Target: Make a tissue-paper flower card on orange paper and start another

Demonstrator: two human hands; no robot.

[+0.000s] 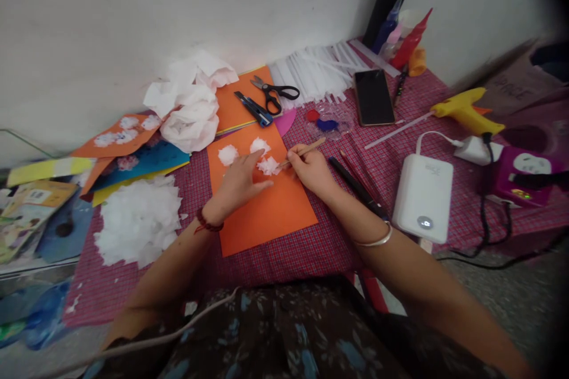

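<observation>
White puffs (268,166) are sitting on orange paper (271,219).
The right hand (310,172) is pinching a stick (315,145); the left hand (239,180) is spreading wide.

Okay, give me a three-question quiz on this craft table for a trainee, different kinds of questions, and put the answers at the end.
1. What is the right hand holding?
2. True or false: the heap of white pieces lies to the left of the orange sheet under the hands.
3. Fill in the colour: the glue gun is ____.

Key: 1. A thin stick. 2. True. 3. Yellow.
</observation>
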